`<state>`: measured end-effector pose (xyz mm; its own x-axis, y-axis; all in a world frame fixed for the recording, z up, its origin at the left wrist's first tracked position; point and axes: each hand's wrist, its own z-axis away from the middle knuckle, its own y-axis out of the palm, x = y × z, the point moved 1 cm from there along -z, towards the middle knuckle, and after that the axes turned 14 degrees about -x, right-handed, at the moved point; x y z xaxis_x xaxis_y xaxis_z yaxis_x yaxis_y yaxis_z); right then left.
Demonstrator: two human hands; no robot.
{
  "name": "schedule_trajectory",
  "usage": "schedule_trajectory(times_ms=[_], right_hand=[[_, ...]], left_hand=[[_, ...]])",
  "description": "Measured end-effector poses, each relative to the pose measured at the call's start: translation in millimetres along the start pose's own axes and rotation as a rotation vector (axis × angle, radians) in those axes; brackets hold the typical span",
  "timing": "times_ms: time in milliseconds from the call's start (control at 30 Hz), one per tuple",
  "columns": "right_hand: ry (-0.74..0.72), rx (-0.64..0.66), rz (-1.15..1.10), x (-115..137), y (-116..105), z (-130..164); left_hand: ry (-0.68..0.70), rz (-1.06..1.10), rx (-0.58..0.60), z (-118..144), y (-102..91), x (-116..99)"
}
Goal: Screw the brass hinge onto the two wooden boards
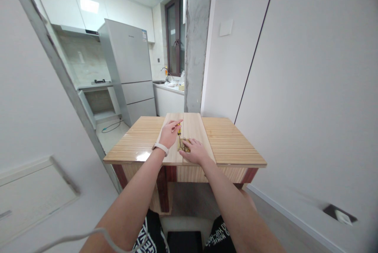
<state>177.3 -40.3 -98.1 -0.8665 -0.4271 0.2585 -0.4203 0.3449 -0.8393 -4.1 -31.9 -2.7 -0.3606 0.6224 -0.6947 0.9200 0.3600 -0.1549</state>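
A yellow-and-black screwdriver [178, 129] stands nearly upright in my left hand [170, 133], whose fingers close around the top of its handle. Its shaft points down at a brass-coloured hinge [187, 146], which lies across the seam between two pale wooden boards [194, 123]. My right hand [195, 151] lies flat with its fingers spread over the right half of the hinge, pressing on it. The tip of the screwdriver meets the left part of the hinge; any screw there is too small to make out.
The boards rest on a striped wooden table [233, 142], its front edge close to me. A grey cable [100, 231] crosses my left forearm. Beyond stand a silver refrigerator [130, 56] and a kitchen counter [168, 97]. A white wall [295, 87] rises at the right.
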Motion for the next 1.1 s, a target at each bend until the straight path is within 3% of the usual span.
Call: schedule_trajectory(times_ms=[167, 600, 867, 1100], right_hand=[[-0.001, 0.001, 0.003, 0.1, -0.1, 0.0], [0.015, 0.009, -0.009, 0.4, -0.4, -0.9], [0.01, 0.004, -0.009, 1.1, -0.4, -0.4], [0.013, 0.007, -0.007, 0.1, 1.5, -0.4]], left_hand=[[0.048, -0.01, 0.023, -1.2, 1.5, -3.8], [-0.085, 0.097, 0.005, 0.9, 3.2, 1.1], [0.003, 0.003, -0.051, 1.3, -0.6, -1.9], [0.089, -0.021, 0.029, -0.1, 3.4, -5.4]])
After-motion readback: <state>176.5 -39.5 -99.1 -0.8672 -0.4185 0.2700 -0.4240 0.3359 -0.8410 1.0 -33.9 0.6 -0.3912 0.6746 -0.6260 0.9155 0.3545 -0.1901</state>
